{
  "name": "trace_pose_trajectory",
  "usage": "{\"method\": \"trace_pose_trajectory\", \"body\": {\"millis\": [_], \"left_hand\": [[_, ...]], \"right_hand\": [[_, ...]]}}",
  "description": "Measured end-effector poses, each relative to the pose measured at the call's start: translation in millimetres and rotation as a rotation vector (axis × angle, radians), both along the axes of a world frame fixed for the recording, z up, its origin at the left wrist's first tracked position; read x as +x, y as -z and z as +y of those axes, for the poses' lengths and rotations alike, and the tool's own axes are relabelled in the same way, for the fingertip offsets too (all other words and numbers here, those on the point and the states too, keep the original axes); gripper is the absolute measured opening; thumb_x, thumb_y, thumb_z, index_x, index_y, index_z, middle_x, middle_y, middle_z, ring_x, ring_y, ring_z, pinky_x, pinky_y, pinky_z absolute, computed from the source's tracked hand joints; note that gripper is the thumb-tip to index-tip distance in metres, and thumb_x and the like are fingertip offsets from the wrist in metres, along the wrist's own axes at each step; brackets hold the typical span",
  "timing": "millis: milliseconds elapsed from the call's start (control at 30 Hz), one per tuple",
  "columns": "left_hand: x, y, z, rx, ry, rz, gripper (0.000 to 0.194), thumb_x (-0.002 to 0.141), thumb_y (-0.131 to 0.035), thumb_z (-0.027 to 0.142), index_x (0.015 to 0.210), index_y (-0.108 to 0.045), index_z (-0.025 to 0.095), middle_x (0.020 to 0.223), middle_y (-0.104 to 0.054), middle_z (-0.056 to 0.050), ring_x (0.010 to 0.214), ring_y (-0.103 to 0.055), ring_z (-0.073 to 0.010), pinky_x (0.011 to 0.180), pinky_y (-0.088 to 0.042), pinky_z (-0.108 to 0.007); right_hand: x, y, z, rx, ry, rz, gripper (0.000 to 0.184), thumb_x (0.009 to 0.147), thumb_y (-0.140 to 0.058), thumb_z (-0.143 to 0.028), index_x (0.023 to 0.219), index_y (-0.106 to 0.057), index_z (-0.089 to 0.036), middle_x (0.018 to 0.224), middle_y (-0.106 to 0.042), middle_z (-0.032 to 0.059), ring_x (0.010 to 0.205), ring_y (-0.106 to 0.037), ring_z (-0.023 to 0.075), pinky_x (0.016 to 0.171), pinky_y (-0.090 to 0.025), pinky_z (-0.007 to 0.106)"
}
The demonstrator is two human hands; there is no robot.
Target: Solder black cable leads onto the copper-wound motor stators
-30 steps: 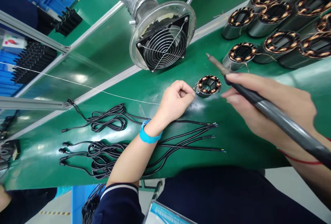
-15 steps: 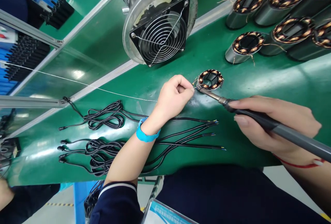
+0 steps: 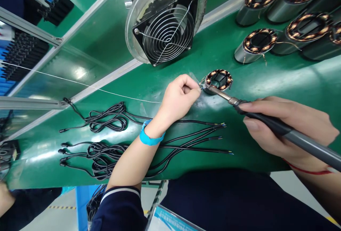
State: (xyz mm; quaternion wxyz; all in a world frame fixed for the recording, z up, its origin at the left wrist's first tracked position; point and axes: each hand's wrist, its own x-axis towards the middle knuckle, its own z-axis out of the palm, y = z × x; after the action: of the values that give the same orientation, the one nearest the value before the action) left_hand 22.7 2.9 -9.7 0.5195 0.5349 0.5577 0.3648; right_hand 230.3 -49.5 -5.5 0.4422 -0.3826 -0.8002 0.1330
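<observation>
My right hand (image 3: 287, 124) is closed round the dark handle of a soldering iron (image 3: 269, 119). The iron's metal tip touches or nearly touches the left rim of a small motor stator (image 3: 218, 81) with copper windings, standing on the green bench. On the stator's other side my left hand (image 3: 181, 96) is closed in a pinch by its fine lead wires (image 3: 202, 81). A thin pale solder wire (image 3: 119, 97) runs in from the left and passes behind this hand; its end at the fingertips is too small to make out clearly.
A round fume extractor with a fan grille (image 3: 167, 39) hangs beyond my left hand. Several stators (image 3: 257, 44) stand at the back right. Black cables (image 3: 106, 152) with stripped ends lie on the bench, partly under my left forearm. Another person's arm (image 3: 29, 202) shows at lower left.
The view has shifted slightly, and the soldering iron's tip sits a little higher against the stator's rim. Both hands keep their grips.
</observation>
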Motion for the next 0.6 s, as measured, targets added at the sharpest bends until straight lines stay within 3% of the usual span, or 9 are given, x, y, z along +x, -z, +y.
{"method": "trace_pose_trajectory", "body": {"millis": [233,433,533,600], "left_hand": [[-0.5,0.4,-1.1,0.012,0.007,-0.008,0.020,0.075,-0.060,0.002,0.066,-0.055,0.019,0.061,-0.055,0.005,0.056,-0.048,-0.0082,0.056,-0.037,-0.023],[0.3,-3.1,-0.9,-0.003,0.003,-0.010,0.020,0.074,-0.060,0.000,0.066,-0.055,0.018,0.060,-0.055,0.005,0.054,-0.047,-0.0074,0.054,-0.035,-0.023],[1.0,-5.1,-0.7,-0.013,0.004,-0.009,0.020,0.074,-0.060,0.000,0.066,-0.055,0.018,0.060,-0.056,0.005,0.054,-0.047,-0.0074,0.054,-0.035,-0.023],[1.5,-6.1,-0.8,-0.014,0.002,-0.005,0.020,0.074,-0.059,0.000,0.066,-0.055,0.018,0.059,-0.055,0.005,0.054,-0.047,-0.0075,0.054,-0.036,-0.022]], "right_hand": [[3.3,-5.3,6.8,-0.003,0.057,-0.091,0.027,0.094,-0.065,-0.021,0.119,-0.063,-0.032,0.080,-0.067,-0.0021,0.060,-0.061,0.0149,0.055,-0.051,0.029],[2.8,-21.0,22.7,-0.103,0.054,-0.212,0.032,0.104,-0.052,-0.035,0.135,-0.058,-0.029,0.118,-0.074,-0.0005,0.094,-0.074,0.0173,0.073,-0.058,0.028],[0.0,-23.1,38.0,-0.099,0.068,-0.232,0.030,0.105,-0.049,-0.037,0.132,-0.060,-0.029,0.116,-0.074,-0.0007,0.085,-0.074,0.0166,0.069,-0.057,0.029],[-3.9,-19.2,49.0,-0.086,-0.008,-0.242,0.030,0.104,-0.048,-0.037,0.130,-0.060,-0.028,0.110,-0.075,0.0001,0.084,-0.072,0.0188,0.071,-0.058,0.033]]}}
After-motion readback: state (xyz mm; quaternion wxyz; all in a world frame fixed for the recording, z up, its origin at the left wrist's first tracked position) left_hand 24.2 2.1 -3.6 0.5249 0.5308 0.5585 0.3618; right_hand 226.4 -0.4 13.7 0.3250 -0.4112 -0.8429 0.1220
